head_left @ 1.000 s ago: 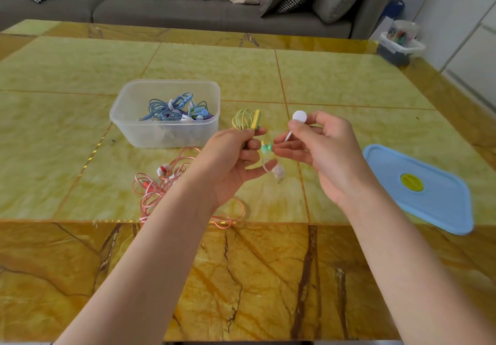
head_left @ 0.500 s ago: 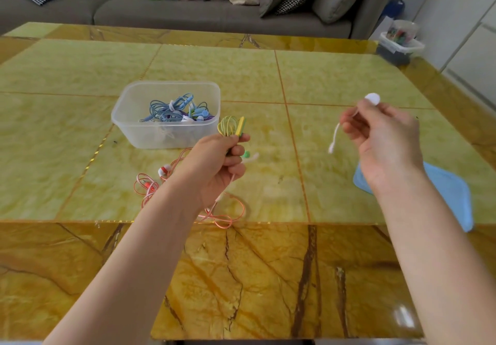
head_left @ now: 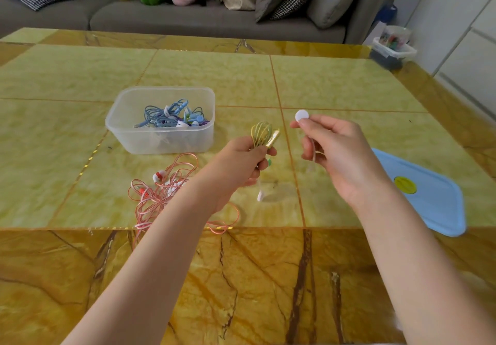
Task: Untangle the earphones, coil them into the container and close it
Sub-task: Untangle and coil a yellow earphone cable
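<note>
No writing is legible. The left hand [head_left: 243,163] grasps the coiled yellow earphones [head_left: 261,134], loops pointing up and far; the right hand [head_left: 339,154] pinches a white earbud [head_left: 302,116], its cable hanging down.

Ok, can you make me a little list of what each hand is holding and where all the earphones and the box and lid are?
left hand: grips a coiled yellow earphone bundle
right hand: pinches a white strap by its round end
container: clear, open, on the table
in container: blue earphones, coiled
pink earphones: tangled, on the table in front of the container
lid: blue, flat on the table, right side
</note>
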The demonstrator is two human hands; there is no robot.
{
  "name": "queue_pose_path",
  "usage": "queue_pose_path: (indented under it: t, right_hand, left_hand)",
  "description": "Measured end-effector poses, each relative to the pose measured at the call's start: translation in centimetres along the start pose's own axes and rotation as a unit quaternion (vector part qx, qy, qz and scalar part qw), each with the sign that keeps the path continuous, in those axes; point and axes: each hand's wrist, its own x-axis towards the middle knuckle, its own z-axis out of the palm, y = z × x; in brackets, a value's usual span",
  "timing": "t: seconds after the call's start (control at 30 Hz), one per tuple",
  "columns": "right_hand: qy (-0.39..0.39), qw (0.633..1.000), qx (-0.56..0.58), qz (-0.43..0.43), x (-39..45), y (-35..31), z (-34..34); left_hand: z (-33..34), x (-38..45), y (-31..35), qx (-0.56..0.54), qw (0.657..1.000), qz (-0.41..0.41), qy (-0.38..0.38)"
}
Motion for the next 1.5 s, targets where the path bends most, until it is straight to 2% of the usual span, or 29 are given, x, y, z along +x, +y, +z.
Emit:
queue_pose_path:
  t: [0.1, 0.17, 0.23, 0.37, 0.43, 0.6, 0.87, 1.07, 1.33, 1.5]
  right_hand:
    - [-0.044, 0.999, -0.008, -0.023, -0.3, -0.4, -0.1]
    - [-0.073, 0.997, -0.027, -0.026, -0.5, -0.6, 0.1]
    - [-0.082, 0.995, -0.053, -0.038, -0.6, -0.6, 0.4]
    - [-0.087, 0.989, -0.065, -0.098, -0.9, -1.3, 0.6]
    - [-0.103, 0.987, -0.050, -0.112, -1.0, -1.6, 0.6]
    - [-0.152, 0.976, -0.099, -0.121, -1.0, -1.9, -0.2]
    - [-0.186, 0.970, -0.127, -0.087, -1.0, -2.2, -0.7]
    - [-0.188, 0.970, -0.118, -0.102, -1.0, -2.1, -0.5]
    - [-0.143, 0.960, -0.179, -0.163, -0.5, -1.6, -0.4]
    - [-0.195, 0.963, -0.118, -0.144, -0.9, -1.8, -0.1]
  left_hand:
    - [-0.1, 0.4, 0.3, 0.106, 0.993, 0.037, 0.041]
    - [-0.2, 0.4, 0.5, 0.198, 0.975, 0.064, 0.076]
    - [-0.3, 0.3, 0.8, 0.237, 0.963, 0.087, 0.095]
    - [0.4, -0.6, 1.5, 0.094, 0.994, 0.052, 0.010]
    - [0.5, -1.1, 1.6, 0.042, 0.998, 0.026, -0.046]
    - [0.1, -1.8, 1.8, 0.006, 0.991, -0.019, -0.130]
    - [-0.1, -1.4, 1.4, 0.017, 0.992, -0.047, -0.112]
    - [0.1, -2.3, 1.8, -0.008, 0.978, -0.039, -0.203]
    - [-0.1, -2.4, 2.2, -0.044, 0.970, -0.077, -0.225]
    - [-0.2, -2.4, 2.1, -0.067, 0.962, -0.064, -0.255]
